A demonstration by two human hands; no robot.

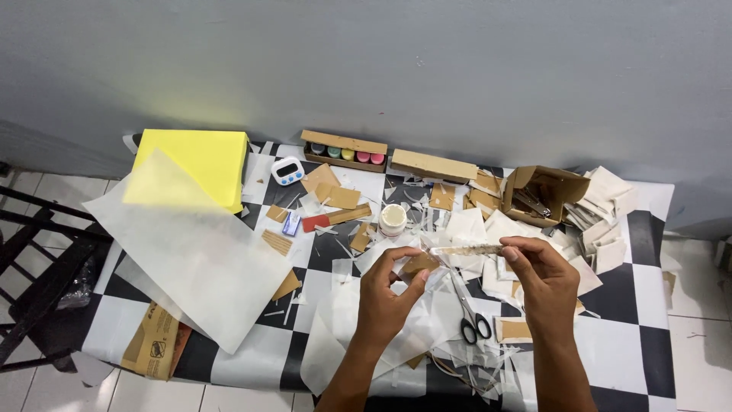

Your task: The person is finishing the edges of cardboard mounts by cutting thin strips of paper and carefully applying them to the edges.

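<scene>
Your left hand (387, 294) pinches a small brown cardboard piece (420, 264) between thumb and fingers, held above the checkered worktop (648, 290). Your right hand (543, 276) is closed on one end of a thin clear strip (467, 249), which stretches across toward the cardboard piece. Just below, between your hands, black-handled scissors (469, 314) lie on white paper scraps. A small white jar (393, 219) stands behind the hands, with a white digital timer (287, 171) and a yellow paper stack (200, 159) farther left. An open cardboard box (540, 194) sits to the right.
</scene>
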